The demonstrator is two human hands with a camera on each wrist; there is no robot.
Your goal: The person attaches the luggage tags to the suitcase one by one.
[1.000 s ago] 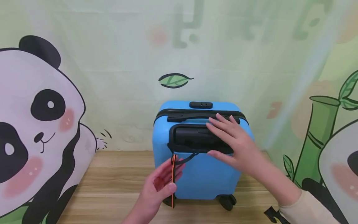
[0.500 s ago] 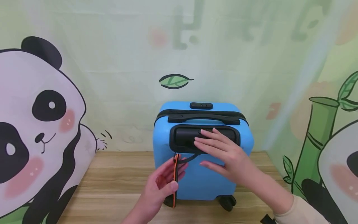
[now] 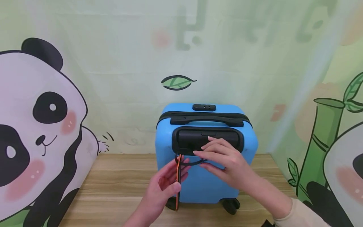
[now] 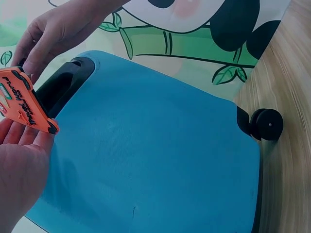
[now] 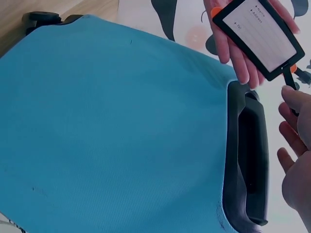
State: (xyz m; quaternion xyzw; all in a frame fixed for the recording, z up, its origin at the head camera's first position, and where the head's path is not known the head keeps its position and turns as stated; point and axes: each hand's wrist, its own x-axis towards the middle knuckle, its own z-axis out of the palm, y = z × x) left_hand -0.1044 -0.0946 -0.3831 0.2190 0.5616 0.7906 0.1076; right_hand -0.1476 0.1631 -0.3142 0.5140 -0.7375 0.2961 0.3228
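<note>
My left hand (image 3: 160, 189) holds a luggage tag (image 4: 22, 99) between thumb and fingers, on edge in the head view. Its orange face carries black lettering. The other side, framed in black with a white name-and-address card, faces the right wrist camera. A black strap (image 3: 191, 163) runs from the tag's top towards my right hand (image 3: 227, 162), whose thumb and index finger pinch its end. Both hands are in front of an upright light blue suitcase (image 3: 208, 186), near its recessed black panel (image 3: 187, 138). Strap and tag appear separate from the suitcase's carry handle (image 3: 210, 119).
The suitcase stands on a wood-grain surface (image 3: 122, 176), with black wheels (image 3: 231, 205) under it. A cloth backdrop (image 3: 127, 47) printed with pandas, bamboo and a leaf hangs behind. Something small and black (image 3: 267, 224) lies beside the right sleeve at the bottom edge.
My right hand has come down and left from the suitcase's handle and panel to the strap, its fingers closing on the end. My left hand and the tag have barely moved.
</note>
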